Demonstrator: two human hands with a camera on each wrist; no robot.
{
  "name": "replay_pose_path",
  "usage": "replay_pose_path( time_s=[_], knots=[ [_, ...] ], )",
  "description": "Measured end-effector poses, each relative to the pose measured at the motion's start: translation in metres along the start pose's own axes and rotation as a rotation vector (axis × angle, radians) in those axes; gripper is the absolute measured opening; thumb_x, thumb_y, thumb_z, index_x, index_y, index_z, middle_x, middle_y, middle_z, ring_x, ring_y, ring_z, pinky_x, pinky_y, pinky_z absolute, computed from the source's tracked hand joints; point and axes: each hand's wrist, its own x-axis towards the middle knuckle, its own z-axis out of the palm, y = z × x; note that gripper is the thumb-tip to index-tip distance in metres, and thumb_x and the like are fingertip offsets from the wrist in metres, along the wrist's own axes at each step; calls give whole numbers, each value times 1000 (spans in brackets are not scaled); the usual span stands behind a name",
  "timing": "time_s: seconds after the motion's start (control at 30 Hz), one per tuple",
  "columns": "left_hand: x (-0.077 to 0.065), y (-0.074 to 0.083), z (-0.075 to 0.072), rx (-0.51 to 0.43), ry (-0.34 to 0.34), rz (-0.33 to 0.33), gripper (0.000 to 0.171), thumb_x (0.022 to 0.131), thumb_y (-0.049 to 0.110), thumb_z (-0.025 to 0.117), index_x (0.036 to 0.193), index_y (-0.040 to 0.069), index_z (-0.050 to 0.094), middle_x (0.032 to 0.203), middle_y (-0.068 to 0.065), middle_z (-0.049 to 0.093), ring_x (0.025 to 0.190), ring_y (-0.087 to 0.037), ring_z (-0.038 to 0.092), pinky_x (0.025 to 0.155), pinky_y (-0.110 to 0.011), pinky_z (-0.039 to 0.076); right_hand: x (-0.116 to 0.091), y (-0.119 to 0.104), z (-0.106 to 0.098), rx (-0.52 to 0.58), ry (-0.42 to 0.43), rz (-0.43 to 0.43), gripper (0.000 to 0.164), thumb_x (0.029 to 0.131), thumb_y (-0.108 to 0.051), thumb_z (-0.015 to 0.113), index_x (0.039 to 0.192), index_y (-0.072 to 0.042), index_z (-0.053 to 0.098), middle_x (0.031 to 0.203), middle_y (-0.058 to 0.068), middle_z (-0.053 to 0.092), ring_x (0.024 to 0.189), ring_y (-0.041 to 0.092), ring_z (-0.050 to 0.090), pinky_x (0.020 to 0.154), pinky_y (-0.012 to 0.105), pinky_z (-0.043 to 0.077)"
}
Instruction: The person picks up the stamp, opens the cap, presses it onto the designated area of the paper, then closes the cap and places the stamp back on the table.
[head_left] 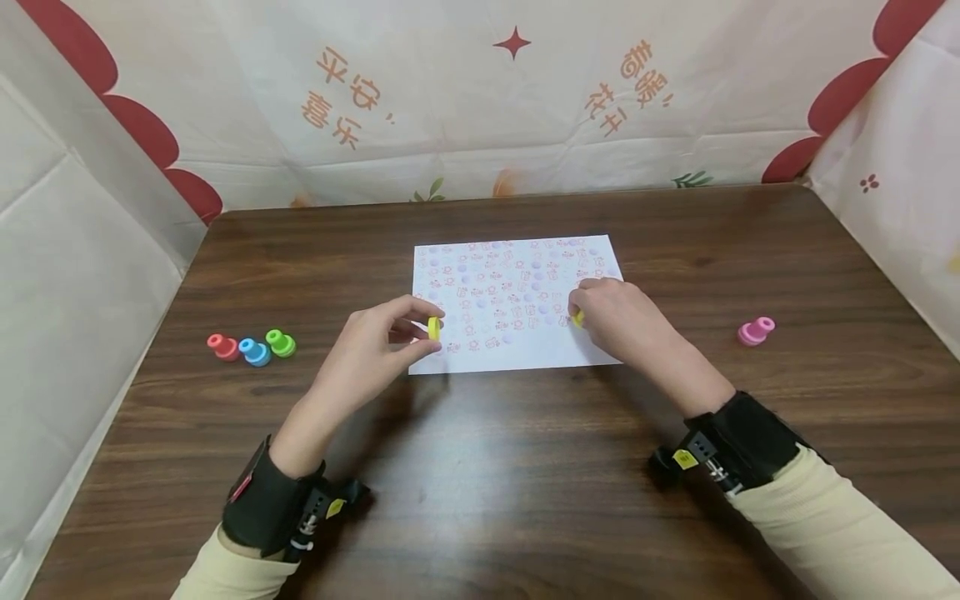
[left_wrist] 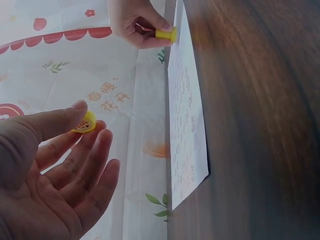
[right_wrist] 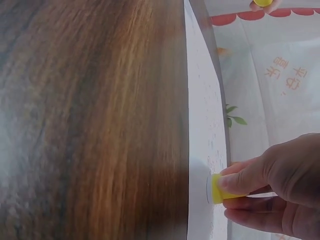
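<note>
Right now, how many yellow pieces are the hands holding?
2: a yellow disc pinched in the left hand; a yellow spool-shaped piece pinched in the right hand, over the paper. Either hand could hide more.

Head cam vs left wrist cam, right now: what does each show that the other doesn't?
Only head: the red stamp, blue stamp and green stamp at left on the table, the pink stamp at right, and the black wrist straps.

Only left wrist: the red print on the face of the yellow cap, and a strawberry picture on the cloth.

Both: the left hand pinching that cap, the right hand holding a yellow stamp, the paper, table and cloth.
</note>
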Motion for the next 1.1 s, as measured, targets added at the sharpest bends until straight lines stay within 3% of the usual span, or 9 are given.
replay_pose_path(
  time_s=[0.3,0.47,0.73,0.9,1.0,1.1],
  knots=[
    [6,3,8,-35,9,16,30,82,11,75,109,8,66,99,-7,71,86,-15,67,87,-43,58,1,-1,3,40,-3,19,11,82,7,65,89,1,69,86,15,68,75,28,59,68,44,54],
    [9,5,11,-65,8,29,30,81,10,75,110,8,67,100,-7,71,86,-16,68,87,-43,58,-3,-2,-5,130,28,97,13,81,4,68,93,0,70,95,16,69,86,29,61,77,46,55],
    [9,5,11,-60,35,17,30,81,9,76,109,10,67,101,-8,71,85,-16,67,85,-43,58,-15,-11,-25,451,281,149,18,82,-1,73,99,-3,69,97,11,69,90,25,63,81,49,57],
    [11,4,15,-66,47,36,30,81,10,76,110,9,66,102,-8,71,84,-15,68,85,-42,59,-12,-17,-28,676,423,181,25,80,-6,76,104,-5,70,99,8,71,88,15,64,82,35,60],
    [12,4,19,-70,47,44,31,80,10,76,110,9,66,103,-7,71,84,-15,68,85,-43,59,-11,-23,-26,790,430,215,26,81,-7,75,106,-5,70,102,8,71,90,12,64,80,21,58],
    [13,4,23,-74,49,46,31,80,10,77,109,9,67,103,-8,71,84,-15,68,84,-43,59,-9,-30,-21,874,402,226,24,83,-10,74,106,-4,70,103,10,70,91,14,63,80,15,56]
  ],
)
